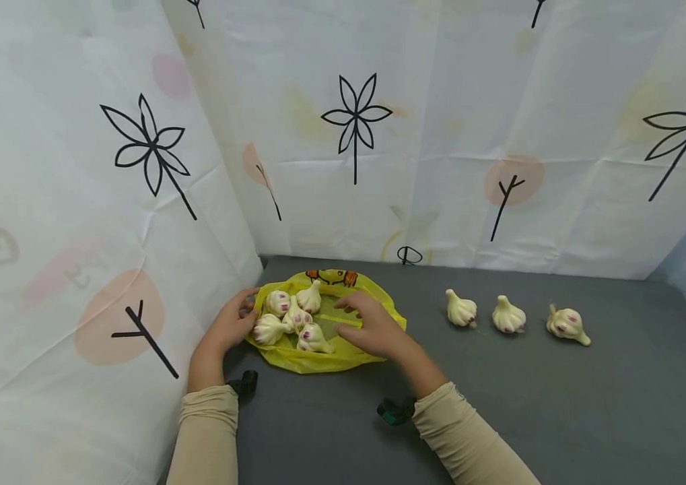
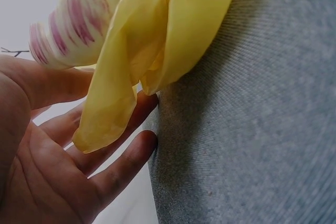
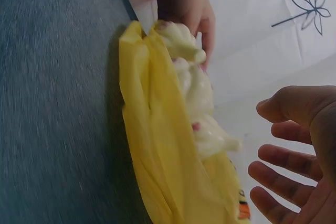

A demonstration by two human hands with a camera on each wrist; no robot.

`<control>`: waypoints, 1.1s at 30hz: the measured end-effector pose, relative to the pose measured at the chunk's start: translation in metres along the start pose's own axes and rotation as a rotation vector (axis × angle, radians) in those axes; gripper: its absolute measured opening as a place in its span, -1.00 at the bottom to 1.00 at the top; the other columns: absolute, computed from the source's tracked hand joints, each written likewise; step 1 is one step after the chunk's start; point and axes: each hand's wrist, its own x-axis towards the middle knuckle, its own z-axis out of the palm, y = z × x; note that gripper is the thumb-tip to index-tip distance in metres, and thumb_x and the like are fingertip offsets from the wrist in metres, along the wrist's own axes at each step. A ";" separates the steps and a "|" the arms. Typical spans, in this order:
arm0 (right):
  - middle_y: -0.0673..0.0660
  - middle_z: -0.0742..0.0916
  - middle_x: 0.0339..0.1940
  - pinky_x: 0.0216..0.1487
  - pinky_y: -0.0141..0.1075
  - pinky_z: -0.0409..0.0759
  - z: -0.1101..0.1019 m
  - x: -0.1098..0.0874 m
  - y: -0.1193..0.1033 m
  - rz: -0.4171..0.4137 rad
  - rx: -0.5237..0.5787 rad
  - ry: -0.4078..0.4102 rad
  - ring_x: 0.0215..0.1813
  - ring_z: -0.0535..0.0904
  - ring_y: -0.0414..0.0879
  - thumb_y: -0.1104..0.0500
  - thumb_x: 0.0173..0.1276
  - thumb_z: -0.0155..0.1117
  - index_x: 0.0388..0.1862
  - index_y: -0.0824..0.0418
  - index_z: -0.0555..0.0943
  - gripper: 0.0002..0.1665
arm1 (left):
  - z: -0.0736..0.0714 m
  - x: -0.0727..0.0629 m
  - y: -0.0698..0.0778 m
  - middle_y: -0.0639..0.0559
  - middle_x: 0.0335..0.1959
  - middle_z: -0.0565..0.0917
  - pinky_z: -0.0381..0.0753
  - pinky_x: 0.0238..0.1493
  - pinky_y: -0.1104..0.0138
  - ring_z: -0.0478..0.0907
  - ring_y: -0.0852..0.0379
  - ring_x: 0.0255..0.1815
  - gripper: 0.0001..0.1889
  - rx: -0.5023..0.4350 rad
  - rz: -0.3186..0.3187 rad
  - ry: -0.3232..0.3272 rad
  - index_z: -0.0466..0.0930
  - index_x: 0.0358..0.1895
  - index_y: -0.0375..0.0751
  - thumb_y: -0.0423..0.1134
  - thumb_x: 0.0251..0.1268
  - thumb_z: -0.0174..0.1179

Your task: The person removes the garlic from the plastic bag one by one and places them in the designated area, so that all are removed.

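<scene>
A yellow plastic bag (image 1: 300,364) with an orange-and-black print lies spread open on the table. Several garlic bulbs (image 1: 270,329), white with purple marks, are grouped in its left half. At the bag's left rim is my left hand (image 1: 232,325), touching the edge. The left wrist view shows those fingers (image 2: 123,163) loosely extended and spread beside a hanging fold of the bag. My right hand (image 1: 373,327) hovers over the right half of the bag with nothing in it. In the right wrist view its fingers (image 3: 286,160) are apart, away from the bulbs.
To the right of the bag, three more garlic bulbs stand or lie in a row: a left one (image 1: 460,310), a middle one (image 1: 508,315) and a right one (image 1: 568,325). White patterned cloth (image 1: 439,135) walls the dark grey table (image 1: 561,404) at the back and left.
</scene>
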 end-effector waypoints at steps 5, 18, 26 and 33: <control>0.25 0.67 0.29 0.26 0.12 0.61 0.017 0.010 -0.006 0.014 0.031 -0.027 0.30 0.61 0.22 0.16 0.52 0.39 0.31 0.22 0.63 -0.57 | -0.003 0.001 -0.002 -0.48 0.37 0.50 0.66 0.14 -0.07 0.62 -0.37 0.26 -0.42 0.009 0.002 0.008 0.20 0.66 -0.21 -0.30 0.68 -0.01; 0.14 0.70 0.25 0.25 0.01 0.64 0.042 0.017 -0.009 0.017 -0.048 -0.084 0.24 0.65 0.12 0.05 0.50 0.43 0.32 0.17 0.63 -0.52 | -0.004 -0.005 -0.003 -0.50 0.33 0.52 0.65 0.13 -0.07 0.63 -0.37 0.21 -0.42 0.000 0.018 0.020 0.22 0.64 -0.27 -0.32 0.66 0.03; 0.06 0.70 0.22 0.26 -0.07 0.65 0.050 0.016 -0.010 0.001 -0.084 -0.111 0.22 0.65 0.02 -0.03 0.50 0.44 0.30 0.11 0.63 -0.52 | -0.004 -0.009 -0.003 -0.51 0.34 0.50 0.64 0.19 -0.13 0.60 -0.41 0.27 -0.42 -0.004 0.007 0.026 0.22 0.65 -0.27 -0.33 0.66 0.02; 0.06 0.69 0.22 0.24 -0.06 0.65 0.050 0.016 -0.003 0.005 -0.092 -0.099 0.21 0.65 0.00 -0.05 0.48 0.46 0.33 0.11 0.62 -0.47 | 0.000 -0.001 0.001 -0.50 0.33 0.51 0.65 0.19 -0.12 0.61 -0.42 0.27 -0.42 -0.027 0.020 0.020 0.22 0.65 -0.27 -0.35 0.66 0.01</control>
